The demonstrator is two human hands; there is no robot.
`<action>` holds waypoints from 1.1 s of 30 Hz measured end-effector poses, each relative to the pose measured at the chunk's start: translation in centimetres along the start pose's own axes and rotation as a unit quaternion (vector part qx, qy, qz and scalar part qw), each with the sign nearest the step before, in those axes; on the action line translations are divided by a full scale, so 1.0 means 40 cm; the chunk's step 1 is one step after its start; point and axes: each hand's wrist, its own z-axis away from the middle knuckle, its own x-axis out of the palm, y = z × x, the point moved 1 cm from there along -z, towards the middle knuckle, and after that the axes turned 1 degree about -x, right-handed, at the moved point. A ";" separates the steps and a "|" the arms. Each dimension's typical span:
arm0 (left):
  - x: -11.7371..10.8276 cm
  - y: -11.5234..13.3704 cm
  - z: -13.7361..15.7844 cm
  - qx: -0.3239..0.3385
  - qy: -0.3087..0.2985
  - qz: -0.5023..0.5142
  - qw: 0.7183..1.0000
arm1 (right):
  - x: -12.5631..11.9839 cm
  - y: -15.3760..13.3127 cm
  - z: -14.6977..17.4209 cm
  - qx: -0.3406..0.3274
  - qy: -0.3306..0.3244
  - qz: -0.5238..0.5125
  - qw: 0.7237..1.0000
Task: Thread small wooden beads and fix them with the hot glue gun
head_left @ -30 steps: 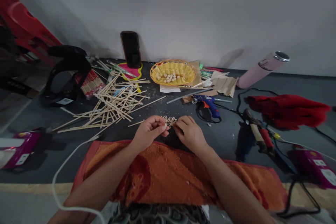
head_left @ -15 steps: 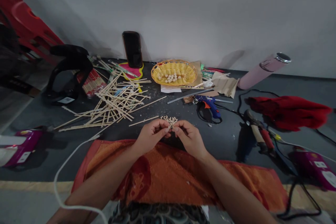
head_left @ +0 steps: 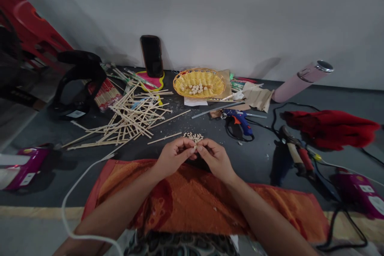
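My left hand (head_left: pixel 175 155) and my right hand (head_left: pixel 216 158) meet at the fingertips, both closed in a pinch. Between their thumbs and forefingers is a small pale wooden piece (head_left: pixel 195 147), mostly covered by the fingers. Just beyond the fingertips lies a little pile of short cut stick pieces (head_left: pixel 192 136) on the dark tabletop. One longer loose stick (head_left: pixel 164 138) lies to the left of that pile. Under my forearms an orange towel (head_left: pixel 192 200) is spread along the near edge.
A heap of thin wooden sticks (head_left: pixel 132 120) covers the left. Behind stands a yellow wicker basket (head_left: pixel 180 86) with small pieces inside, beside a propped phone (head_left: pixel 151 56). To the right are a blue glue gun (head_left: pixel 237 117), pliers (head_left: pixel 295 154), a red cloth (head_left: pixel 330 128) and a pink flask (head_left: pixel 292 86).
My hands stay together in nearly the same place; the fingertips have shifted very slightly around the small piece. Everything else stays put.
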 end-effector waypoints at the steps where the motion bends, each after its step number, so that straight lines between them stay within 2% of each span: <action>1: 0.000 0.000 0.000 0.000 0.000 0.001 1.000 | 0.000 -0.001 0.000 -0.001 -0.002 0.002 1.000; 19: -0.003 -0.002 -0.004 -0.002 0.003 0.001 1.000 | 0.003 -0.003 0.008 0.016 -0.009 -0.009 1.000; 27: -0.004 0.002 -0.002 -0.012 0.005 0.016 1.000 | 0.003 -0.011 0.007 -0.011 -0.003 0.021 1.000; 30: -0.007 0.001 -0.003 -0.022 0.010 0.050 0.998 | -0.014 -0.015 0.001 -0.012 0.000 0.040 0.999; 33: -0.012 0.001 -0.006 -0.029 0.028 0.074 0.996 | -0.056 -0.013 -0.010 -0.004 0.043 0.073 0.996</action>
